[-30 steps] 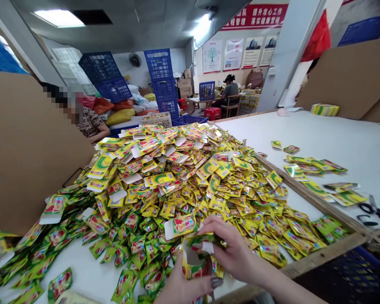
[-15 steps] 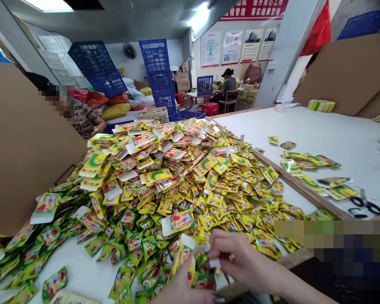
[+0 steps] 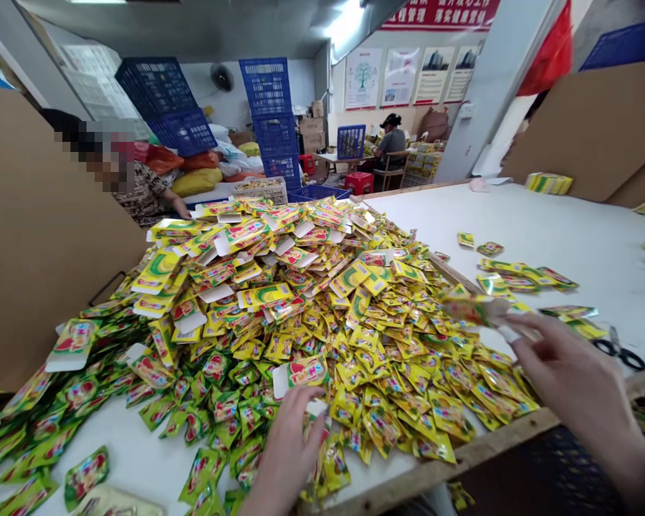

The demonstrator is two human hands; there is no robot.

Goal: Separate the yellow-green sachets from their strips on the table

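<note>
Toward the right, my right hand (image 3: pixel 570 376) is closed on a small yellow-and-red candy box (image 3: pixel 470 309), smeared by motion, held over the wooden table edge strip. A bit of white shows at its thumb. My left hand (image 3: pixel 287 448) is low in the middle, its fingers curled round a small candy box (image 3: pixel 317 408) whose white flap shows; the rest is mostly hidden. Just beyond it lies a watermelon-print box (image 3: pixel 307 374) with its white flap out. Around both hands spread yellow candy packets (image 3: pixel 379 423) and green candy packets (image 3: pixel 226 405).
A heap of open-flapped boxes (image 3: pixel 247 236) rises ahead. Cardboard sheets (image 3: pixel 48 236) stand at the left. Scissors (image 3: pixel 618 349) and flat packs (image 3: pixel 521 276) lie on the white table (image 3: pixel 516 215). A wooden rail (image 3: pixel 494 441) edges the front. A person (image 3: pixel 145 193) sits behind the cardboard.
My hands were together at one opened box, the right one's fingers at its mouth. Now they are apart: the right has swung far right with a box, the left has moved slightly left.
</note>
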